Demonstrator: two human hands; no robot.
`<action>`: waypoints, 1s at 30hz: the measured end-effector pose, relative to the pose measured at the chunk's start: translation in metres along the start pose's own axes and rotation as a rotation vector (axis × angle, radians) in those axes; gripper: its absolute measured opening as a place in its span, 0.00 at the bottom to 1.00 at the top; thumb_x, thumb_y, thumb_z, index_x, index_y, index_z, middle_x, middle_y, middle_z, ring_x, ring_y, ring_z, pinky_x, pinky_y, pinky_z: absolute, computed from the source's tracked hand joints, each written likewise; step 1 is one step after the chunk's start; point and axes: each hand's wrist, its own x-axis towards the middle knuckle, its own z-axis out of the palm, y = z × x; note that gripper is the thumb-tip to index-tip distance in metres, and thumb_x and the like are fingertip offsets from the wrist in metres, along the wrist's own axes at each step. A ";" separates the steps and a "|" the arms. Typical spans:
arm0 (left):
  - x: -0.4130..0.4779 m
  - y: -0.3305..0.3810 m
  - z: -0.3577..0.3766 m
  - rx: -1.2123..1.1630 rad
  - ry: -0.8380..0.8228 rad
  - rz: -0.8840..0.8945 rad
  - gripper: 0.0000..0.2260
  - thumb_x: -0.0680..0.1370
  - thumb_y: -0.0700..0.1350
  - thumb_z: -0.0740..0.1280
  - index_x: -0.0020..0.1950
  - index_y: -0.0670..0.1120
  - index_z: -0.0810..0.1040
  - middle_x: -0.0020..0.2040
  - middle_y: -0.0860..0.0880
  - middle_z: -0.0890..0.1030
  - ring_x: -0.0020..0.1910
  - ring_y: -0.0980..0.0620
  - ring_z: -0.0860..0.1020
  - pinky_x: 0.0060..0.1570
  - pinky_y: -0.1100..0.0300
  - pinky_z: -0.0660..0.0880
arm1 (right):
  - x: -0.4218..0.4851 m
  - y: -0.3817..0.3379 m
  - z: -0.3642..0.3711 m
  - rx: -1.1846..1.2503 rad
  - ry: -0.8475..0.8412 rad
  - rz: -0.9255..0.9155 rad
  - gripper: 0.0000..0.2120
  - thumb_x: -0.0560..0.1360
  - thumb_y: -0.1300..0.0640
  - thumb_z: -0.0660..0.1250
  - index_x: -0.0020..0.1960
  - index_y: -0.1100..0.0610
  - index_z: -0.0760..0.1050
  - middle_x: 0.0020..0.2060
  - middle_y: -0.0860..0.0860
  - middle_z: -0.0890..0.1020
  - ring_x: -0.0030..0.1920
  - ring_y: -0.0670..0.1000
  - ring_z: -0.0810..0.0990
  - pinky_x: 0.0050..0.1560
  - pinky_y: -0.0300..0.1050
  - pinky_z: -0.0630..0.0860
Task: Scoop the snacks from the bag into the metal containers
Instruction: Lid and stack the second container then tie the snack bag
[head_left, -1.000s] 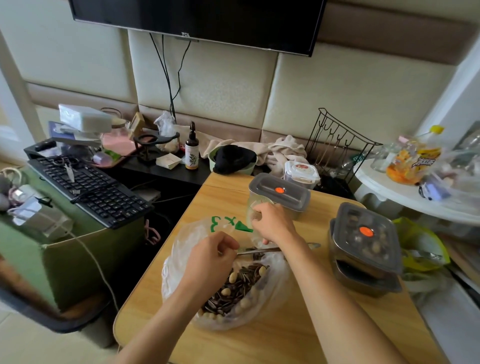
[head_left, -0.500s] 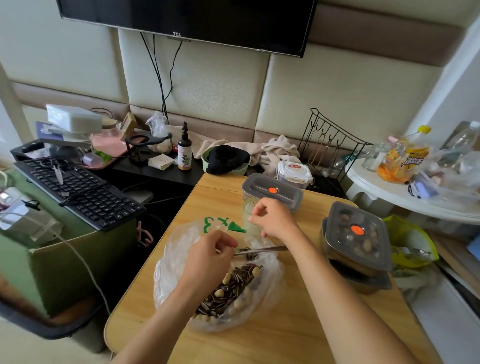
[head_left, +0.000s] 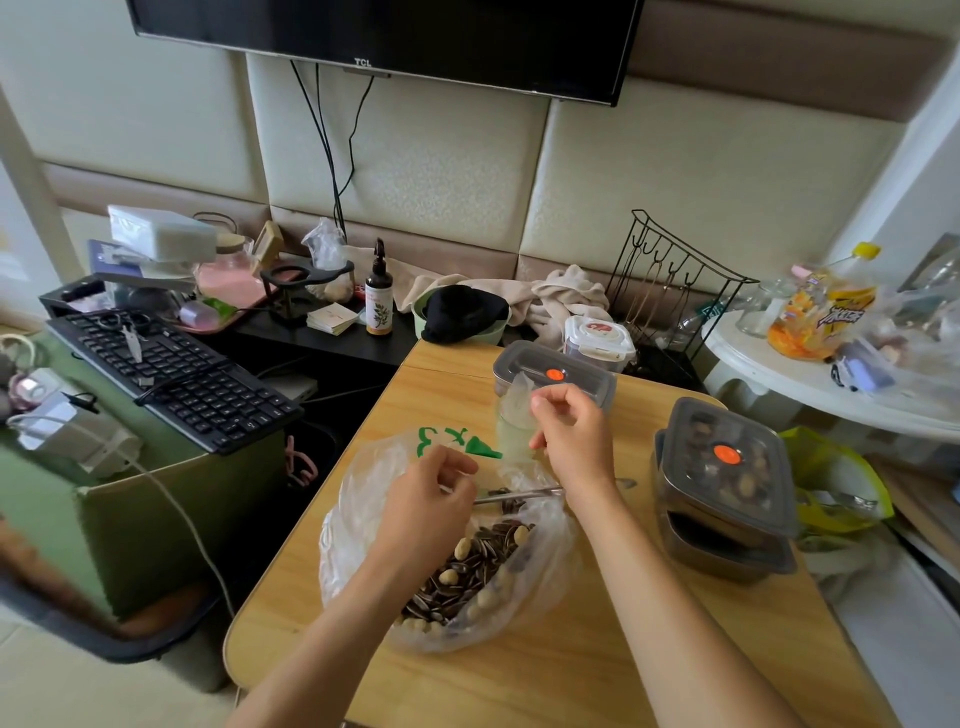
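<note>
A clear plastic bag (head_left: 363, 499) lies open on the light wooden table (head_left: 571, 675), holding striped sunflower seeds and pale peanuts (head_left: 467, 577). Its green print shows a "3"; the black television (head_left: 415, 31) reads "TCL". The right hand (head_left: 576, 441) pinches a raised strip of the bag. The left hand (head_left: 431, 499) curls at its rim by a metal spoon (head_left: 519, 493); what it grips is unclear.

Black wall-mounted flat television (head_left: 384, 36): brand "TCL", pale letters, lower bezel. Clear plastic snack bag (head_left: 363, 493), wooden table's (head_left: 571, 686) left edge: green marks resembling "3" and "x". Other labels illegible.
</note>
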 end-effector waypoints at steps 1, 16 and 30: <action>-0.001 0.002 -0.001 -0.030 0.019 0.011 0.06 0.83 0.44 0.65 0.58 0.51 0.79 0.48 0.50 0.82 0.41 0.52 0.83 0.41 0.53 0.83 | -0.005 -0.003 0.000 0.025 0.007 -0.014 0.05 0.82 0.55 0.67 0.48 0.51 0.80 0.41 0.49 0.83 0.30 0.46 0.79 0.36 0.45 0.78; -0.002 0.003 -0.025 -0.296 -0.254 -0.138 0.09 0.80 0.46 0.72 0.54 0.41 0.84 0.50 0.40 0.86 0.44 0.48 0.84 0.58 0.45 0.82 | -0.061 -0.021 -0.017 0.288 -0.252 0.216 0.11 0.84 0.57 0.65 0.44 0.60 0.77 0.33 0.53 0.71 0.28 0.48 0.64 0.31 0.39 0.63; -0.007 -0.006 -0.025 -0.325 -0.039 -0.216 0.02 0.78 0.36 0.73 0.48 0.37 0.84 0.41 0.38 0.86 0.37 0.44 0.85 0.42 0.56 0.85 | -0.079 -0.011 0.003 -0.221 -0.125 -0.353 0.05 0.79 0.63 0.70 0.47 0.54 0.79 0.41 0.44 0.80 0.40 0.42 0.78 0.39 0.30 0.73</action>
